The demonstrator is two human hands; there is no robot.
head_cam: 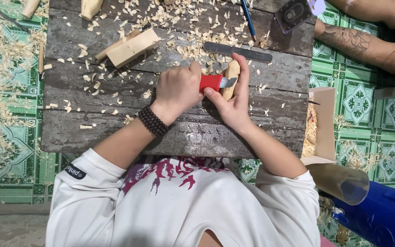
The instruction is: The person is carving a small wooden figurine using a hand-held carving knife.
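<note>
A dark plank table [92, 132] carries wood shavings [184, 45], a pale wood block [133, 48] far left, and a grey file [237, 51] far right.

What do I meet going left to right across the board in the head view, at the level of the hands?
Rectangular wood block → left hand → red-handled knife → pale wooden piece in the right hand → open cardboard box of shavings beside the board.
</note>
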